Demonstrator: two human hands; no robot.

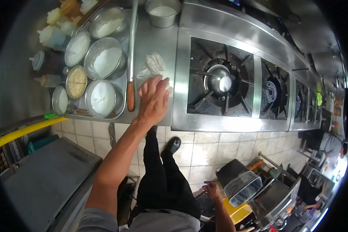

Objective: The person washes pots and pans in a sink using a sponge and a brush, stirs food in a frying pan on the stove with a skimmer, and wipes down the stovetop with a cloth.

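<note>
Over the steel counter, my left hand [154, 98] reaches to a crumpled white cloth [153, 65], its fingertips at the cloth's near edge. The fingers are apart and slightly bent, and nothing shows gripped in them. Just left of this hand lies a long metal tool with a wooden handle [130, 96]. My right hand [212, 190] hangs low beside my body, near a yellow container [236, 210], with its fingers loosely apart and nothing in them.
Left, a tray [121, 98] holds several bowls of white powder and a bowl of yellowish crumbs [76, 82]. Squeeze bottles [52, 36] stand behind. A metal pot [163, 13] is at the back. Right, a steel bowl [219, 81] sits on a burner. Another person [330, 145] is far right.
</note>
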